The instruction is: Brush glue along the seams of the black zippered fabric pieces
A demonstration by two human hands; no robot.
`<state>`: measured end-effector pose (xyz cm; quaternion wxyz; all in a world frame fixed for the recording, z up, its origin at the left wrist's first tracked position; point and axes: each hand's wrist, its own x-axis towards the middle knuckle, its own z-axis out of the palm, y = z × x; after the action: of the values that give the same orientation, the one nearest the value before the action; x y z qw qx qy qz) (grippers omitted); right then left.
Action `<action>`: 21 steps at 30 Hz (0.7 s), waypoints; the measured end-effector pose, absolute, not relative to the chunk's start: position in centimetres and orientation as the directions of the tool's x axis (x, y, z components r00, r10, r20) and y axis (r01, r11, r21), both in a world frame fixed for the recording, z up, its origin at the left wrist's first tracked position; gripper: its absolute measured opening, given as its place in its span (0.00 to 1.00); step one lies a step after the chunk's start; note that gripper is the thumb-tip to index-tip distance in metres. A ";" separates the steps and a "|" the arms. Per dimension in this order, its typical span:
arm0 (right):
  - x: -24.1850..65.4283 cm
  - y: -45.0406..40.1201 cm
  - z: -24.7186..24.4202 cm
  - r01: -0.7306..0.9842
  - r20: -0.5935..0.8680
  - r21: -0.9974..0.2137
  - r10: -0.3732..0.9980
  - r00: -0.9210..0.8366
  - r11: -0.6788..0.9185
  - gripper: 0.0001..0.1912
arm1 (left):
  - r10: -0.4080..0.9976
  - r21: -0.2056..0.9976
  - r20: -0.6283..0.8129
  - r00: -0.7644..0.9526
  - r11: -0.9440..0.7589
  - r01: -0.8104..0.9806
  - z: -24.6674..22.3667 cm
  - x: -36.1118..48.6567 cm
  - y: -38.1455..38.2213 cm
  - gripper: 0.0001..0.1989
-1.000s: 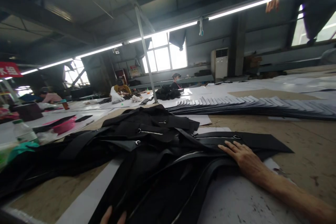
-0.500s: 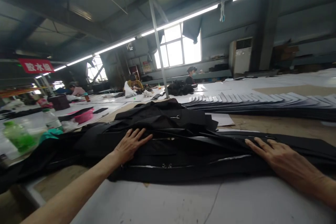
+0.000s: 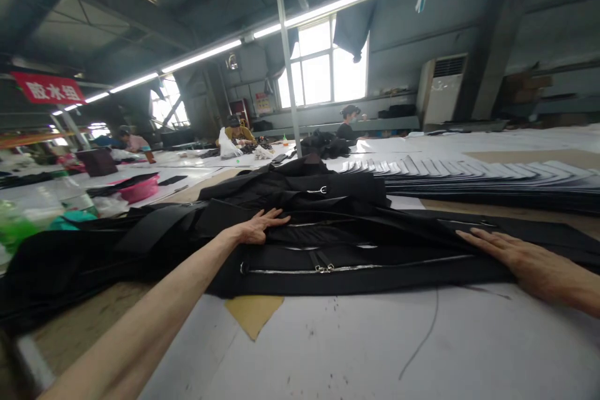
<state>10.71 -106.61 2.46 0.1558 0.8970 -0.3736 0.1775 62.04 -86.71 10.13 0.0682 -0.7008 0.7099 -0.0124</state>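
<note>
A heap of black fabric pieces (image 3: 281,200) lies across the table before me. Along its near edge runs a black panel (image 3: 290,284) with a silver zipper (image 3: 351,268), whose two sliders meet near the middle. My left hand (image 3: 257,226) rests on the heap's left part, fingers stretched and spread, touching the cloth above the zipper. Over on the right, my right hand (image 3: 520,259) lies palm down on the black cloth with its fingers extended. Neither hand grips anything. Further back on the heap, another metal zipper pull (image 3: 322,190) shows.
A fanned stack of white-and-dark sheets (image 3: 469,178) stretches along the right. At left are a pink basin (image 3: 138,189) and a blurred green bottle (image 3: 16,225). A metal pole (image 3: 288,62) rises behind the heap. Brown paper (image 3: 254,314) pokes out under the near edge. People sit further back.
The near zippered panel has shifted away from me, uncovering the brown paper. Both hands have moved forward with the cloth, the left one slightly rightward. The camera view has shifted too.
</note>
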 end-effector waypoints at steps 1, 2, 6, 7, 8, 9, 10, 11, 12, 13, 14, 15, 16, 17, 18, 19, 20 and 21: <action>10.1 -106.6 2.4 -0.722 0.429 0.177 -0.608 0.668 -0.669 0.40 | -0.995 -0.075 -0.102 -0.006 0.014 -0.997 10.9 62.0 -86.1 0.47; 9.5 -106.3 2.3 -0.714 0.421 0.214 -0.596 0.683 -0.667 0.41 | -0.994 -0.043 -0.105 -0.001 0.005 -0.999 11.6 61.8 -85.3 0.45; 7.8 -103.5 2.7 -0.659 0.506 0.319 -0.466 0.726 -0.681 0.37 | -0.993 0.047 0.080 0.083 -0.079 -0.996 12.4 59.9 -80.8 0.30; 7.7 -102.6 2.8 -0.633 0.526 0.333 -0.420 0.740 -0.698 0.34 | -0.984 0.067 0.141 0.107 -0.099 -0.993 11.9 59.1 -79.4 0.26; 7.8 -101.6 2.9 -0.606 0.543 0.344 -0.374 0.751 -0.717 0.32 | -0.975 0.086 0.187 0.124 -0.109 -0.990 11.2 58.2 -78.0 0.23; 8.2 -100.6 2.9 -0.579 0.559 0.354 -0.330 0.761 -0.734 0.29 | -0.970 0.103 0.209 0.126 -0.107 -0.989 10.3 57.3 -76.7 0.21; 8.8 -99.5 2.9 -0.555 0.570 0.361 -0.294 0.767 -0.749 0.28 | -0.970 0.117 0.212 0.119 -0.095 -0.989 9.4 56.3 -75.6 0.21; 9.5 -98.3 2.9 -0.534 0.575 0.366 -0.267 0.774 -0.762 0.27 | -0.974 0.128 0.202 0.104 -0.079 -0.989 8.4 55.4 -74.7 0.24; 10.4 -97.0 2.8 -0.517 0.572 0.368 -0.250 0.781 -0.773 0.26 | -0.977 0.136 0.194 0.092 -0.066 -0.988 7.4 54.6 -74.1 0.28; 11.5 -95.7 2.9 -0.503 0.560 0.367 -0.246 0.791 -0.782 0.27 | -0.977 0.142 0.193 0.088 -0.060 -0.988 6.5 53.9 -73.6 0.30; 12.6 -94.4 2.9 -0.486 0.534 0.366 -0.249 0.808 -0.794 0.27 | -0.976 0.144 0.198 0.087 -0.059 -0.988 5.8 53.4 -73.4 0.30; 13.7 -93.3 3.0 -0.476 0.503 0.361 -0.262 0.824 -0.802 0.27 | -0.974 0.144 0.207 0.097 -0.068 -0.987 5.2 53.2 -73.3 0.31; 14.7 -92.4 3.1 -0.469 0.465 0.355 -0.282 0.839 -0.809 0.27 | -0.970 0.121 0.213 0.116 -0.092 -0.988 4.6 53.2 -73.5 0.32; 15.7 -91.8 3.2 -0.472 0.430 0.346 -0.311 0.848 -0.811 0.27 | -0.966 0.088 0.219 0.136 -0.119 -0.989 4.2 53.5 -73.8 0.32; 16.5 -91.5 3.5 -0.478 0.392 0.335 -0.341 0.854 -0.812 0.25 | -0.967 0.060 0.211 0.143 -0.133 -0.989 3.8 54.0 -74.2 0.32; 17.1 -91.5 3.8 -0.493 0.364 0.325 -0.374 0.853 -0.807 0.23 | -0.969 0.040 0.204 0.140 -0.135 -0.990 3.5 54.8 -74.7 0.33; 17.4 -91.7 4.2 -0.538 0.359 0.311 -0.427 0.830 -0.784 0.23 | -0.972 0.027 0.198 0.125 -0.122 -0.992 3.3 55.6 -75.2 0.32; 17.5 -92.1 4.6 -0.594 0.367 0.292 -0.486 0.793 -0.750 0.23 | -0.975 0.020 0.195 0.103 -0.101 -0.995 3.2 56.6 -75.7 0.32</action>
<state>17.54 -92.14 4.61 0.2001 0.9255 -0.2917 0.1351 56.58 -75.67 3.22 -0.0731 -0.7391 0.6663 -0.0659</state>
